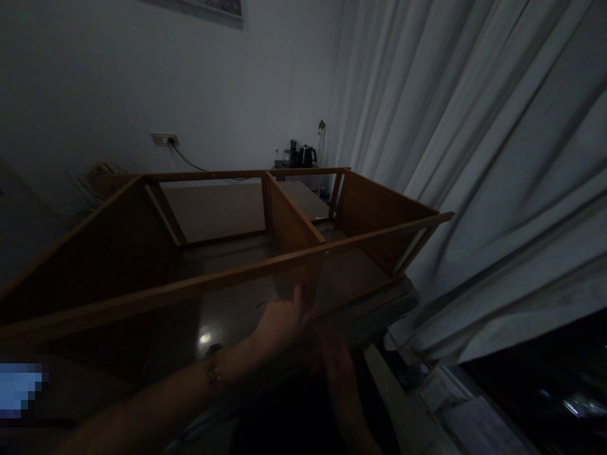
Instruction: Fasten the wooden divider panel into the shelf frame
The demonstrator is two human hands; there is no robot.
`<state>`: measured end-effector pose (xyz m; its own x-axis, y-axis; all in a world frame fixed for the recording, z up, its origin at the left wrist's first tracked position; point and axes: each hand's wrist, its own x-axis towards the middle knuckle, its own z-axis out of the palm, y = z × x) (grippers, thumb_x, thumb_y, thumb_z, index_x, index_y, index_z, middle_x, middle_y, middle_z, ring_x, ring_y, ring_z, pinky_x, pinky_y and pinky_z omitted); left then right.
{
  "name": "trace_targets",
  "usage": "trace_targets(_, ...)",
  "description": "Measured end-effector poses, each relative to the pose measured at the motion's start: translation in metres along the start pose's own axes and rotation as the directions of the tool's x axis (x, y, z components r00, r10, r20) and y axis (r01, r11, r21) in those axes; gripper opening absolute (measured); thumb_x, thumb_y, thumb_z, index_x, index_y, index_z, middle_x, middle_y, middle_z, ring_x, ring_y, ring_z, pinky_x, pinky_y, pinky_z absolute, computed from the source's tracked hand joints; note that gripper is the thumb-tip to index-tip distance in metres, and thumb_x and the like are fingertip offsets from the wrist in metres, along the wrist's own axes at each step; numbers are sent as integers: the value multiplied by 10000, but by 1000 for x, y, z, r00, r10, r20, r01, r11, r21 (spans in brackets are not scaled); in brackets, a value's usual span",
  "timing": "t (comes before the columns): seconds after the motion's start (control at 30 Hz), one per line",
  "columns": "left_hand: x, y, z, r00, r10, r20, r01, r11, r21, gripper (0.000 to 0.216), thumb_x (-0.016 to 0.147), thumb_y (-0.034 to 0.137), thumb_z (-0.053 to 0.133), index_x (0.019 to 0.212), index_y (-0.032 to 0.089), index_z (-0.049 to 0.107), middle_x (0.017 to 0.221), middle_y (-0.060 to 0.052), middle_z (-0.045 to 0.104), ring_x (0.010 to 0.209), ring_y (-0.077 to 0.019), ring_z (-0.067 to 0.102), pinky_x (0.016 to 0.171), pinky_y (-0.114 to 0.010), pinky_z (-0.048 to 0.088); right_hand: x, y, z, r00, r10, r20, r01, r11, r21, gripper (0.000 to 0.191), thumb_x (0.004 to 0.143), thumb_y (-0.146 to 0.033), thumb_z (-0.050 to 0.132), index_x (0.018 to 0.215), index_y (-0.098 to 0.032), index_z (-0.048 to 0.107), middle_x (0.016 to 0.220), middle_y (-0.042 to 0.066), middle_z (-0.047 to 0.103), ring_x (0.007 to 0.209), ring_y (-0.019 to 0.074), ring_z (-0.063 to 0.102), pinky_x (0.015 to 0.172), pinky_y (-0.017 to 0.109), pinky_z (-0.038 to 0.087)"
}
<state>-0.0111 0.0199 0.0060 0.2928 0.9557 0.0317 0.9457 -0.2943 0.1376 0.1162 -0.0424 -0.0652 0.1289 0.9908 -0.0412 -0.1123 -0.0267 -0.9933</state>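
A brown wooden shelf unit (227,268) lies on its side before me, with long rails and a divider panel (294,215) across its middle. Below the near rail, my left hand (283,321) is closed at the lower front edge of the divider, thumb up against the wood; its other fingers are partly hidden. A bracelet (214,373) circles that wrist. My right hand (334,354) is low, just right of the left one and close to the cushioned edge (365,316) under the unit. Dimness and motion blur hide its fingers and anything in them.
White curtains (427,126) hang close on the right. An electric kettle (307,156) and other items stand behind the unit. A cord runs from the wall socket (165,139). Boxes (467,404) lie on the floor at lower right.
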Motion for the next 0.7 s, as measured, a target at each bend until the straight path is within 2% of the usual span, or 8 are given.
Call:
trace_targets(0.17,0,0,2,1000,-3,-19,3,1000,-1,570,846,491,200,1212,59,266,773,-120,656,691,-229,639,579,-290,452,-2,-8,-8,995,-94,15,96,983,-158,191,792,-377,507,829,-191,529,707,18,640,578,130,576,530,215,443)
trace_targets(0.27,0,-1,2,1000,9,-12,-9,1000,1,572,850,486,189,1217,52,258,773,-129,655,701,-229,640,582,-291,454,-2,-11,-13,985,-153,82,168,957,-238,165,761,-331,560,845,-189,555,801,36,647,720,166,601,624,242,458)
trace_targets(0.37,0,-1,3,1000,15,-16,-15,1000,0,567,852,486,180,1208,55,274,769,-126,659,691,-229,641,567,-290,453,-1,-10,-16,971,-188,150,227,923,-312,180,740,-297,597,885,-193,573,853,36,645,778,174,598,689,258,451)
trace_targets(0.47,0,-1,3,1000,8,-21,-8,1000,6,565,849,489,192,1201,58,285,774,-124,661,677,-231,641,565,-294,453,0,-8,-18,964,-220,153,263,884,-387,143,757,-292,581,870,-203,591,851,33,640,792,175,589,721,272,436)
trace_targets(0.6,0,-1,2,1000,12,-9,-12,1000,6,580,849,493,177,1217,52,259,773,-129,658,692,-228,642,577,-294,454,0,-11,-16,935,-343,90,343,810,-476,122,779,-302,547,714,-204,580,738,23,601,724,171,554,688,276,411)
trace_targets(0.7,-1,0,1,1000,8,-11,-8,1000,8,578,850,490,176,1218,52,260,770,-130,658,694,-227,642,590,-295,455,-2,-13,-13,956,-291,32,273,847,-457,182,820,-313,472,695,-202,543,678,11,569,640,149,526,621,253,396)
